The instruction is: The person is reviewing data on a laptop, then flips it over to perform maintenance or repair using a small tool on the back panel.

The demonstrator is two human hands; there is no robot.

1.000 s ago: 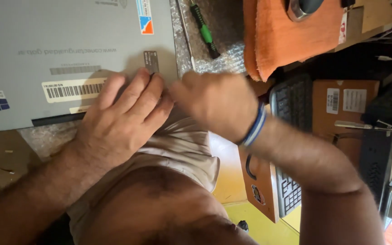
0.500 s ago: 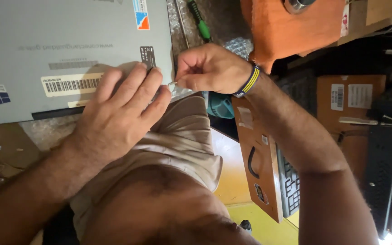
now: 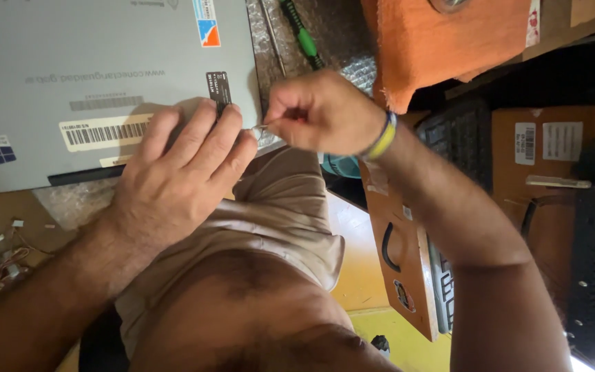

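The left hand (image 3: 173, 172) is lying open on the closed grey laptop (image 3: 105, 83) while the right hand (image 3: 321, 114) is pinching a small metal piece (image 3: 259, 128) at its corner, work seemingly just starting.

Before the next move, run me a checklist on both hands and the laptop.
1. Left hand flat on the grey laptop, steadying it: ok.
2. Right hand pinching a small metal piece at the laptop's edge: ok.
3. What that piece is, screw or tool tip: cannot tell.
4. Laptop lying closed on the bench: ok.
5. Green-handled screwdriver beside the laptop, unheld: ok.
6. Laptop fully supported at its near edge: cannot tell.
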